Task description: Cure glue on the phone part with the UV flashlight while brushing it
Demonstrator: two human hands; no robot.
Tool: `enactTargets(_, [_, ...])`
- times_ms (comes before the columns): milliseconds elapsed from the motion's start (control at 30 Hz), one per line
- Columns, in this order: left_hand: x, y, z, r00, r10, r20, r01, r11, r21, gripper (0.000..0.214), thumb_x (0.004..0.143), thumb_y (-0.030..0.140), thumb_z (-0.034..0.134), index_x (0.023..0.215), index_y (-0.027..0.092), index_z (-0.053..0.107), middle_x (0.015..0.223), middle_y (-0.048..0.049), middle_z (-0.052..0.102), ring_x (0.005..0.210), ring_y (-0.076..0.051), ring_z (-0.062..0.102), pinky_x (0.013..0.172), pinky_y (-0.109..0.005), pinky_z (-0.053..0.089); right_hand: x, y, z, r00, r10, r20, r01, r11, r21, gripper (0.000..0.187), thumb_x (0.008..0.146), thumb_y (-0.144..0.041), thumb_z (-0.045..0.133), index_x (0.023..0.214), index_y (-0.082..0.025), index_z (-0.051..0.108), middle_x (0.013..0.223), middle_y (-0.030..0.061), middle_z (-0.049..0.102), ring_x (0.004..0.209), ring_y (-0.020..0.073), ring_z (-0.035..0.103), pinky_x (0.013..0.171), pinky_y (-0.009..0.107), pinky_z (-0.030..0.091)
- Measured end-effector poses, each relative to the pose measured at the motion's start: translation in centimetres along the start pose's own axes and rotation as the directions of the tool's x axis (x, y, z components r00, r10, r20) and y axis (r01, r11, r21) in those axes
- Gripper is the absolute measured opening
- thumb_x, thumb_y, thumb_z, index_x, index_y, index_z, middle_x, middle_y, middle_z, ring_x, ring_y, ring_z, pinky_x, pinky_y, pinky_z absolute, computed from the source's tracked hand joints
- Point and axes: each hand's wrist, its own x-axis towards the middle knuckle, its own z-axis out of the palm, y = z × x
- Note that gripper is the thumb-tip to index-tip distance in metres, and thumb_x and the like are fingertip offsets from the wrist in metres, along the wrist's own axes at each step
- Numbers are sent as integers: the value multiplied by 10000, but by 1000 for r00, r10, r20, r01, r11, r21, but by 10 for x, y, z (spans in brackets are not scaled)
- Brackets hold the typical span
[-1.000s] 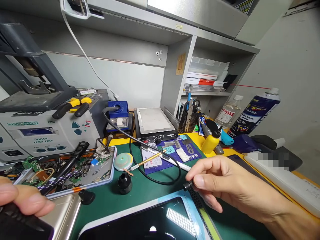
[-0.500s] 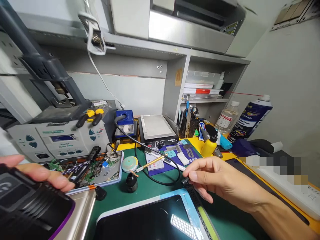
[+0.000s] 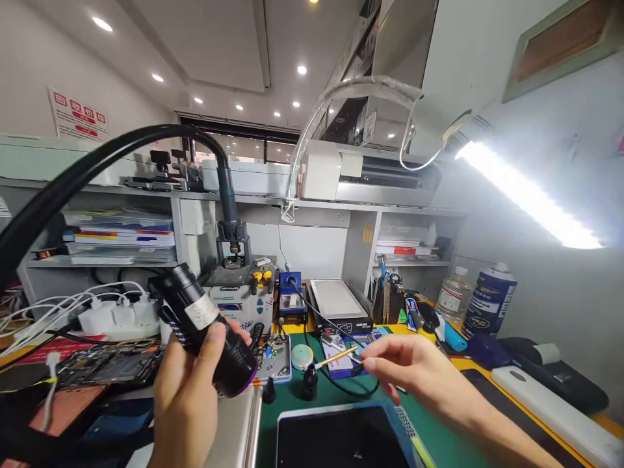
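My left hand (image 3: 188,396) is wrapped around a black flashlight (image 3: 207,335) with a white sticker and a purple rim, its head tilted down to the right. Over the green mat my right hand (image 3: 409,364) has thumb and forefinger pinched together; a small dark thing at the fingertips is too small to name. Close to those fingers lies a gold-handled brush (image 3: 338,357), its other end at a small black bottle (image 3: 310,382). In front is a tablet (image 3: 341,435) with a dark screen and pale blue edge, lying flat.
Behind stand a hot plate (image 3: 336,299), a soldering iron stand (image 3: 291,296) and a hot-air station (image 3: 238,302). A tray of circuit boards (image 3: 277,364) sits left of the bottle. A spray can (image 3: 490,299) stands right, and a lit lamp (image 3: 531,195) hangs above.
The view has tilted up and swung left, showing the ceiling and lamp. My left hand has lifted the flashlight up and turned it. My right hand keeps its pinch near the brush.
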Motion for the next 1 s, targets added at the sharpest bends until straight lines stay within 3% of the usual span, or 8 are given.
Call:
enactTargets(67, [-1, 4, 1, 999, -28, 30, 29, 999, -32, 367, 837, 565, 695, 938, 216, 648, 810, -47, 698, 748, -206, 655, 611, -240, 590, 7, -18, 22, 999, -44, 14, 46, 987, -152, 290, 894, -442, 682, 899, -155, 722, 639, -16, 569, 578, 154, 532, 525, 250, 411])
enactTargets(167, [-3, 4, 1, 998, -50, 44, 52, 997, -63, 369, 830, 578, 703, 946, 234, 637, 787, -17, 666, 646, -173, 617, 537, -235, 549, 23, -35, 47, 990, -141, 7, 131, 895, -426, 136, 916, -276, 684, 872, -156, 732, 738, 7, 630, 684, 172, 571, 625, 275, 443])
enactTargets(333, [-6, -2, -2, 995, -71, 64, 75, 995, -68, 422, 823, 626, 699, 974, 237, 639, 851, -32, 665, 751, -202, 631, 591, -259, 533, 45, -38, 60, 984, -148, 96, 173, 707, -686, 216, 995, -330, 687, 873, -152, 687, 831, -1, 677, 765, 186, 653, 769, 353, 551])
enactTargets(633, [-3, 5, -6, 994, -89, 68, 98, 985, -143, 413, 859, 622, 667, 1033, 254, 597, 880, -14, 657, 780, -183, 619, 652, -274, 517, 53, -41, 62, 984, -62, 169, 176, 533, -828, 200, 1017, -341, 674, 1013, -142, 695, 1009, 39, 698, 838, 198, 682, 764, 351, 597])
enactTargets(1000, [-1, 9, -6, 995, -80, 55, 89, 975, -202, 442, 847, 626, 678, 995, 220, 588, 873, -25, 658, 794, -187, 627, 681, -281, 513, 63, -38, 65, 967, -44, 250, 242, 448, -861, 210, 1022, -351, 668, 1030, -142, 690, 1008, 43, 699, 827, 191, 683, 762, 352, 596])
